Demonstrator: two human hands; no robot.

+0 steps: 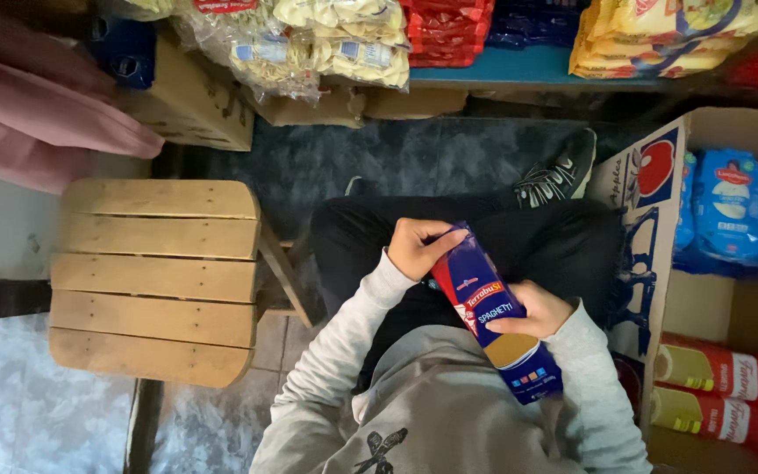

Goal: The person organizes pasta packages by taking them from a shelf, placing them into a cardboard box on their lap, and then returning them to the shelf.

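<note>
Grey marbled floor w/ slatted wooden stool at left, shelves of pasta bags above, cardboard box at right w/ blue packs & red-yellow packs inside; left hand & right hand both clamped on blue spaghetti pack over lap.

One blue spaghetti packet is held between two hands. Right of them, two red packets and two blue bags are counted in a cardboard box.

Red packs cut off btm-right edge.
</note>
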